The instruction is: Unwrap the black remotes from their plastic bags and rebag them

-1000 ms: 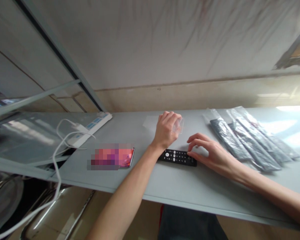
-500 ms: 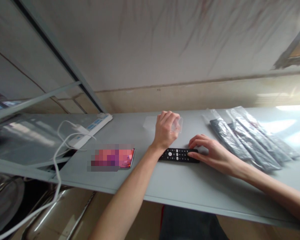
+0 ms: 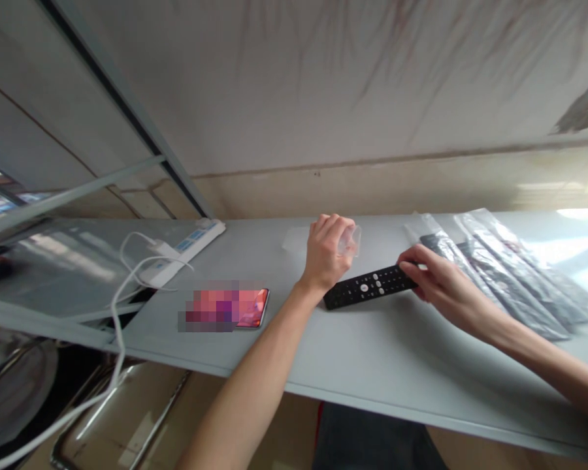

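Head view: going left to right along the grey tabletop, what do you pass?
White power strip → phone → left hand gripping a clear plastic bag → black remote → right hand holding its end → bagged remotes.

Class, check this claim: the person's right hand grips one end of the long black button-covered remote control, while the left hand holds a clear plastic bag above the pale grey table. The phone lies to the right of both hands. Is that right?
One detail is wrong. The head view shows the phone lying left of both hands, not right. The right hand does grip the end of the long black button-covered remote control, and the left hand holds the clear plastic bag above the pale grey table.
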`<state>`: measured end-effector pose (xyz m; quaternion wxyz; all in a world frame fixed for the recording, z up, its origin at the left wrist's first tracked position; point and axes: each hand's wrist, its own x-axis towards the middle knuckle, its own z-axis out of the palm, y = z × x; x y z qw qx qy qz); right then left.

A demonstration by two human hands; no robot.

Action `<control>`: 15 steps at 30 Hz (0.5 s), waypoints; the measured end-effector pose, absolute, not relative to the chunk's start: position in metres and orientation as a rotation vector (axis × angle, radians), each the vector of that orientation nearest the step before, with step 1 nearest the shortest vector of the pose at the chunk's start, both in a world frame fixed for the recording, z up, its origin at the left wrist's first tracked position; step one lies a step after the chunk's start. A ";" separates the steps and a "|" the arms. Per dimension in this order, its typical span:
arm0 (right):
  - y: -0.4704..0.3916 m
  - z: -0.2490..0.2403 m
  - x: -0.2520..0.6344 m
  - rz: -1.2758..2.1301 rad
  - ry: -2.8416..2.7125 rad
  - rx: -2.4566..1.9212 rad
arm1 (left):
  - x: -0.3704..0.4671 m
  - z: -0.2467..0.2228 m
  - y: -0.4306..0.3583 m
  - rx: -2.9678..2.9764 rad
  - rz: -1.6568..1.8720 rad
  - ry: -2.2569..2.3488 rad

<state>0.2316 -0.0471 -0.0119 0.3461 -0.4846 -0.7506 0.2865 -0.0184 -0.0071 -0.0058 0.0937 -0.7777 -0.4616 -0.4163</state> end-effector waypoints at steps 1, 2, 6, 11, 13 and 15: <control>-0.046 -0.010 0.233 0.689 -1.877 -1.251 | -0.018 -0.006 -0.007 -2.322 -1.216 -1.378; -0.044 -0.008 0.234 0.638 -1.805 -1.255 | -0.017 -0.006 -0.007 -2.342 -1.201 -1.379; -0.039 0.002 0.239 0.631 -1.518 -1.323 | -0.014 -0.008 -0.008 -2.500 -1.128 -1.326; -0.033 0.004 0.243 0.841 -1.099 -1.377 | -0.010 -0.012 -0.007 -2.665 -1.010 -1.313; -0.030 0.003 0.244 0.859 -0.993 -1.347 | -0.009 -0.015 -0.006 -2.676 -0.981 -1.341; -0.028 0.004 0.245 0.860 -0.941 -1.290 | -0.009 -0.017 -0.006 -2.665 -0.981 -1.367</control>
